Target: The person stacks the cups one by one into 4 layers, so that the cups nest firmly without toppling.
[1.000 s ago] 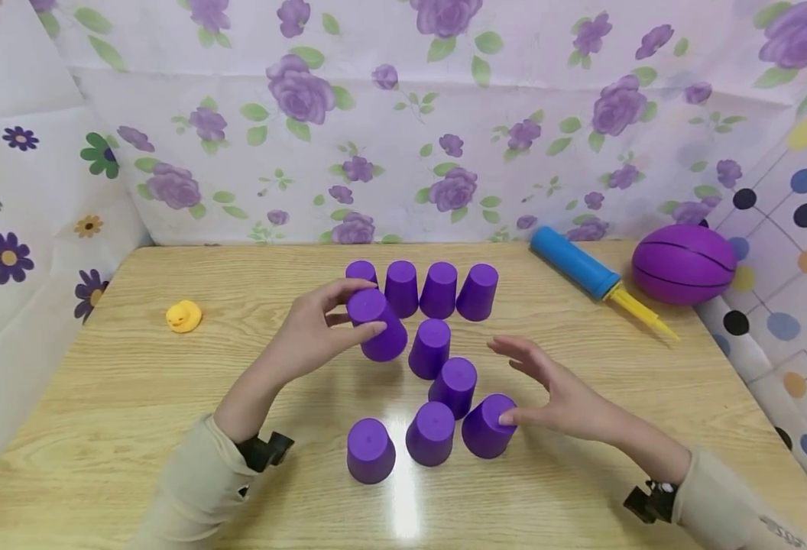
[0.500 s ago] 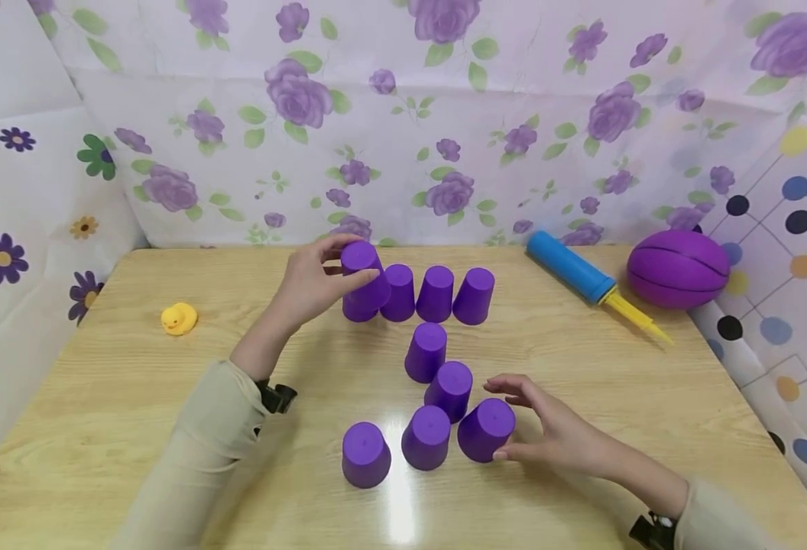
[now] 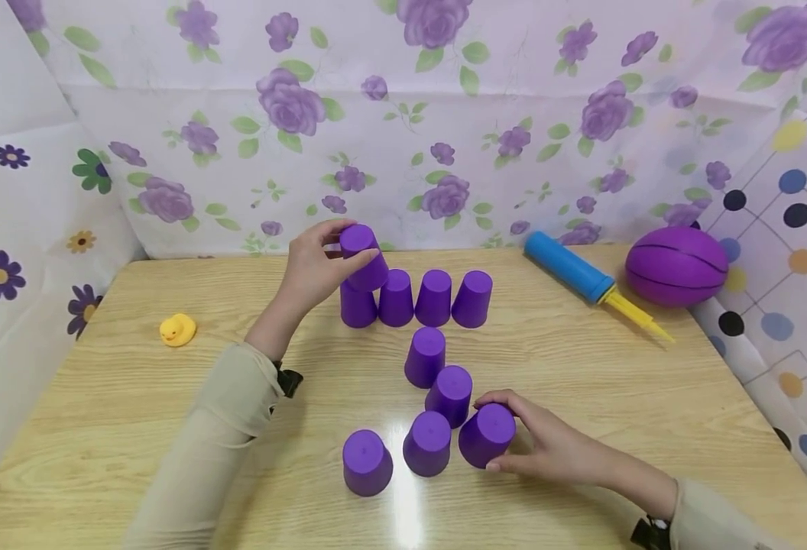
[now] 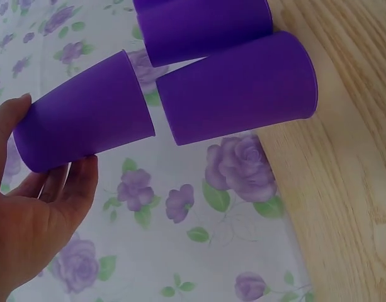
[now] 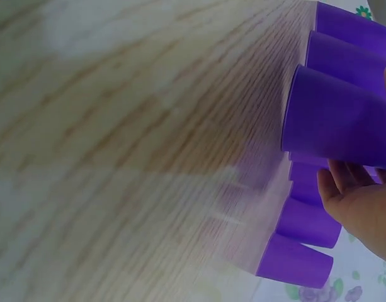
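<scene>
Two purple cups are occupying my hands. I am holding one upturned cup [image 3: 363,256] in my left hand [image 3: 314,267], fingers wrapped round its sides, just above the leftmost cup [image 3: 358,305] of the back row near the tabletop's [image 3: 135,428] far edge. My right hand [image 3: 548,443] is curling its fingers round the near-right cup [image 3: 486,435], which is standing on the tabletop beside its neighbours. Bare wood is lying open to the left, around a yellow duck [image 3: 177,330].
</scene>
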